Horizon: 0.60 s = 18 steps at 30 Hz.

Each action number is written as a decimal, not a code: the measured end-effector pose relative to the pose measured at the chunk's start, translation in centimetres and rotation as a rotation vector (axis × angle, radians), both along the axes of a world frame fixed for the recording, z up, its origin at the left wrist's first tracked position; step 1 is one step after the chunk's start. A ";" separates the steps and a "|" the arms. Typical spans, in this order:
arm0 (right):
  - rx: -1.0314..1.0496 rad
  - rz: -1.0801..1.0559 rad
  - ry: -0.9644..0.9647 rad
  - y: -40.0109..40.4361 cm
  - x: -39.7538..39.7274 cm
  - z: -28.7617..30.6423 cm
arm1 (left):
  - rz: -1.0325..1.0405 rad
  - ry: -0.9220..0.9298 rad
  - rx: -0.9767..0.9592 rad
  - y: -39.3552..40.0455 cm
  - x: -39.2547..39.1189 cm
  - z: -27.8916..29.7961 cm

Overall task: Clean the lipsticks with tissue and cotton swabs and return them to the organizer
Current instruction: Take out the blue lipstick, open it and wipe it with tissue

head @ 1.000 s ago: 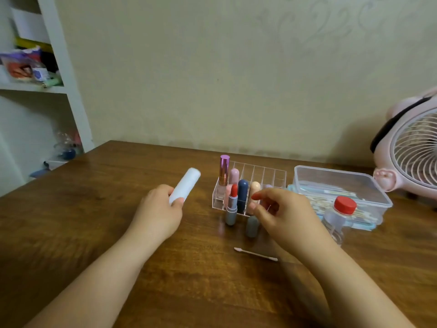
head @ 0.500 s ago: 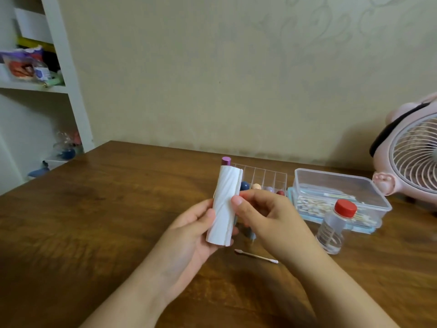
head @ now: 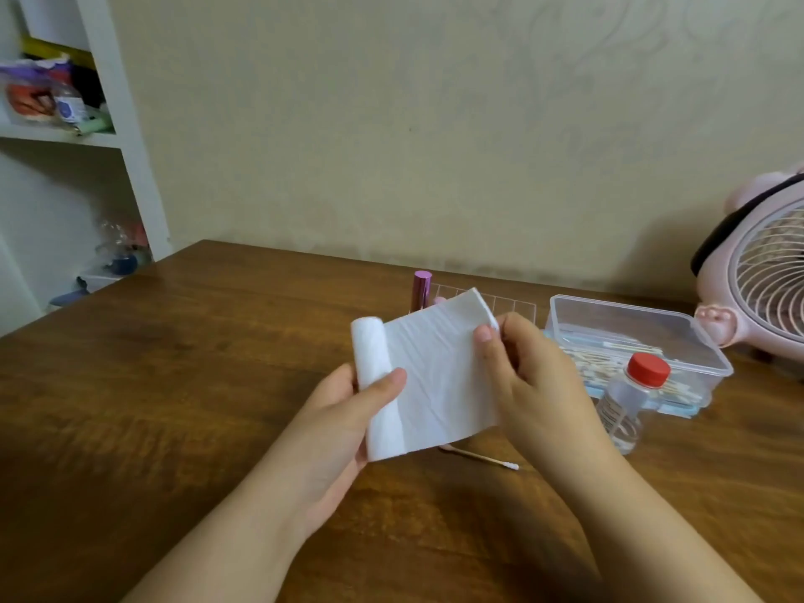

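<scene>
The left hand has its grip closed around the tissue roll: the thumb presses on the front of the roll and the fingers are curled behind it. The roll stands almost upright in the centre of the frame, its long axis running from lower right to upper left with a small tilt. From the roll a loose sheet goes out toward the right of the frame, and the right hand pinches its upper right corner between thumb and fingertips. So the sheet is stretched between the two hands, across the roll's long axis, and I judge that the tearing must go along that axis, near the left thumb.

Behind the sheet, a little higher in the frame, stands the clear organizer with a purple lipstick at its left end; the other lipsticks are hidden by the tissue. A cotton swab lies on the worktop just under the right hand, which is nearer to it.
</scene>
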State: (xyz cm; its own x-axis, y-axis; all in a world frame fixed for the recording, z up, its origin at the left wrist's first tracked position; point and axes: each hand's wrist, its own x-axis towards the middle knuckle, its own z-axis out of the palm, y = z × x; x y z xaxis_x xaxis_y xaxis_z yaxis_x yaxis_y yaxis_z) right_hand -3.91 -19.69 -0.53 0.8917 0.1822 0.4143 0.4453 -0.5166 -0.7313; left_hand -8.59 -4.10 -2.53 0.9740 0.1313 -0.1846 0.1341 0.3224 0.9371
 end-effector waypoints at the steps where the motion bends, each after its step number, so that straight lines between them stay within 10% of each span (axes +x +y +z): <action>1: -0.014 -0.031 -0.031 -0.2 0.1 0.1 | 0.042 0.023 0.020 0.1 0.1 -0.1; 18: -0.186 -0.119 -0.107 -2.2 1.5 0.6 | 0.060 0.097 0.436 0.7 -0.2 0.0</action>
State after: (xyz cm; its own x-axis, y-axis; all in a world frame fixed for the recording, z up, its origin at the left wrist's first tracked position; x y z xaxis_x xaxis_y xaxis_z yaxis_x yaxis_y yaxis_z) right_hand -2.45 -21.90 0.04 0.8644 0.1605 0.4765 0.4430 -0.6914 -0.5707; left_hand -8.75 -3.39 -2.50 0.9432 0.2728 -0.1899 0.2214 -0.0895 0.9711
